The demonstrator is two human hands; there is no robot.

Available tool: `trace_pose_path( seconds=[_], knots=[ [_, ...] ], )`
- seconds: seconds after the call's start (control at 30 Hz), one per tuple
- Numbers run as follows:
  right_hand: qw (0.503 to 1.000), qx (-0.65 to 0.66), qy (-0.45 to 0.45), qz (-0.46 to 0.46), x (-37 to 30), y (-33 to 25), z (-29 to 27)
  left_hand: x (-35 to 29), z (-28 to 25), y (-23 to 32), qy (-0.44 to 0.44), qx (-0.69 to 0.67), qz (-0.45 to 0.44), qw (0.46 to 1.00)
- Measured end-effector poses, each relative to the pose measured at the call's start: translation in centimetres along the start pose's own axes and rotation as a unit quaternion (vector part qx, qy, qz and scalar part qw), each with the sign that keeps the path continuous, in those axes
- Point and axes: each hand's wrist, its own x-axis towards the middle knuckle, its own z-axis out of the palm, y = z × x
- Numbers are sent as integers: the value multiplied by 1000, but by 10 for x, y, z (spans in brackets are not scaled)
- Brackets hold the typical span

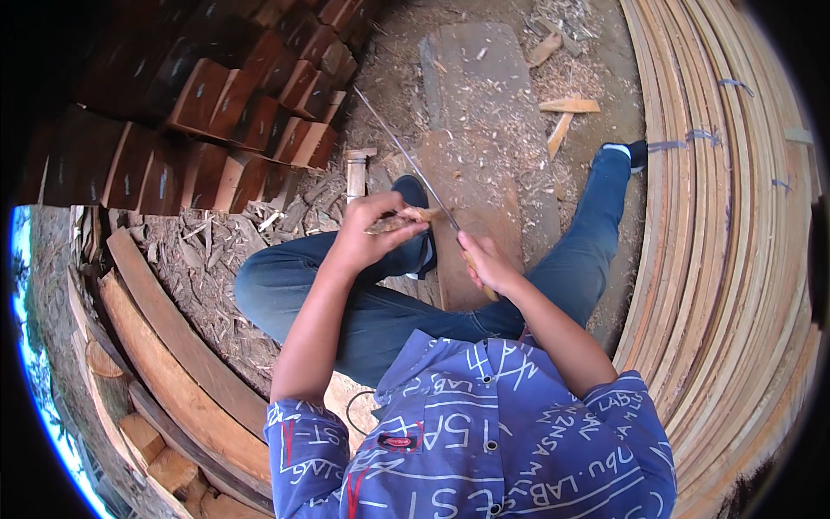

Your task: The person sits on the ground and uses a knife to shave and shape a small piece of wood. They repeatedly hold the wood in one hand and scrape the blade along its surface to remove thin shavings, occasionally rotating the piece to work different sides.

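Observation:
My right hand (489, 264) is closed round the wooden handle of a long-bladed knife (402, 150). Its thin grey blade, seen nearly edge-on, slants away to the far left. In my left hand (370, 227), the fingers pinch a small, pale piece of wood (420, 213). One end of that piece points right, at the blade near the handle; whether the two touch I cannot tell. Both hands are over a flat brown board (471, 259) on the ground, between my bent left leg and my outstretched right leg.
Stacked dark timber (207, 99) rises at the far left. Long pale strips of wood (692, 259) line the right side. Curved planks (186, 346) lie at the near left. A longer board (484, 78), shavings and two crossed wood offcuts (569, 106) are on the ground ahead.

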Motion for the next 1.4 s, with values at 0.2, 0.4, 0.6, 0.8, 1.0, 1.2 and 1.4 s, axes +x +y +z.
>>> trace_pose_path(
  seconds=[0.2,0.4,0.6,0.8,1.0,1.2,1.4],
  knots=[
    [988,105,29,108,-7,15,-6,6,6,-11,-9,-16,49,999],
    [971,187,-107,104,-16,-8,5,-6,9,-15,6,-53,26,998],
    [985,93,-126,77,-3,-9,-19,-2,22,-19,16,-36,-9,999],
    [996,35,-77,9,-18,-32,-10,-9,23,-14,22,13,15,1000],
    [997,31,-73,13,-21,-16,-5,-9,17,13,7,30,34,999],
    [998,9,-57,-25,-31,-27,3,-17,16,17,25,22,43,999],
    [999,-3,-32,-20,-29,-12,3,-18,15,15,-7,34,50,998]
  ],
)
